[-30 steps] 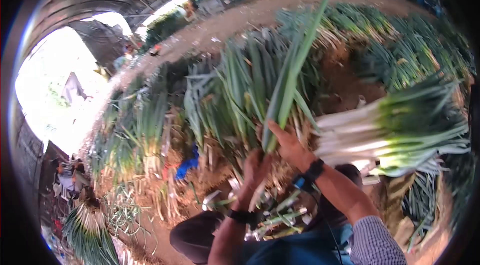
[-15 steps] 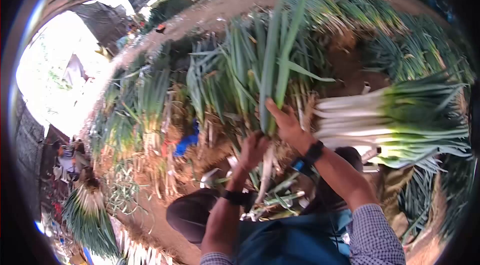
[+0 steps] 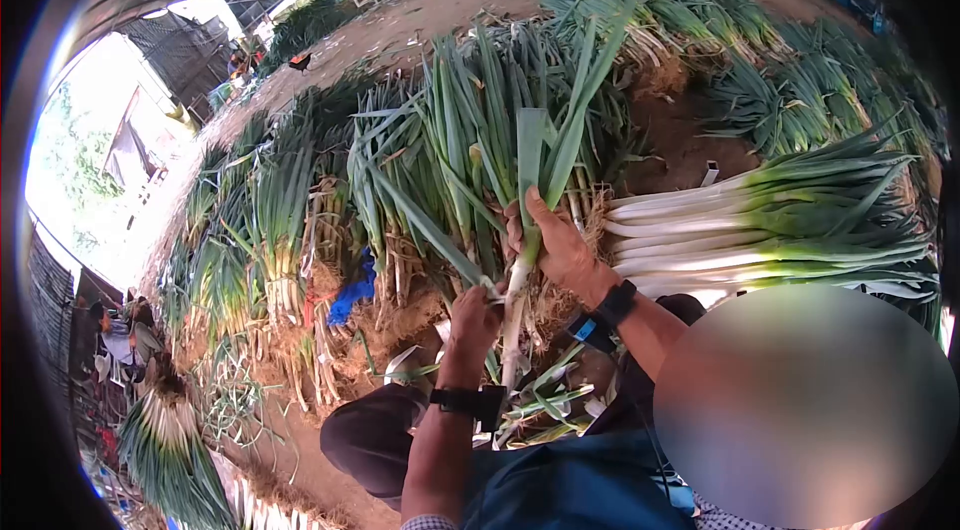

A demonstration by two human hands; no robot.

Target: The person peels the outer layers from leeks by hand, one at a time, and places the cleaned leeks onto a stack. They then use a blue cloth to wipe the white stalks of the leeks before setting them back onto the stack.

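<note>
A long green onion (image 3: 514, 315) stands nearly upright in front of me, white stem down and green leaves up. My right hand (image 3: 562, 248) is closed around it where the white turns green, thumb along the front. To its left, my left hand (image 3: 474, 318) is closed on the lower end of a peeled-off leaf (image 3: 425, 230), which slants up and left away from the stem. Trimmed green onions (image 3: 690, 220) with clean white stems lie in a pile right of my right hand. Stripped leaves (image 3: 550, 405) litter the ground below the stem.
Untrimmed green onion bundles (image 3: 455, 130) with rooty ends stand close ahead and to the left. More bundles (image 3: 800, 100) lie at the far right. A blue plastic scrap (image 3: 352, 290) sits among the roots. At lower left is another bunch (image 3: 178, 440). A blurred oval covers the lower right.
My left hand has moved left and down, drawing a leaf away from the stem. My right hand still grips the green onion, and the view has shifted slightly.
</note>
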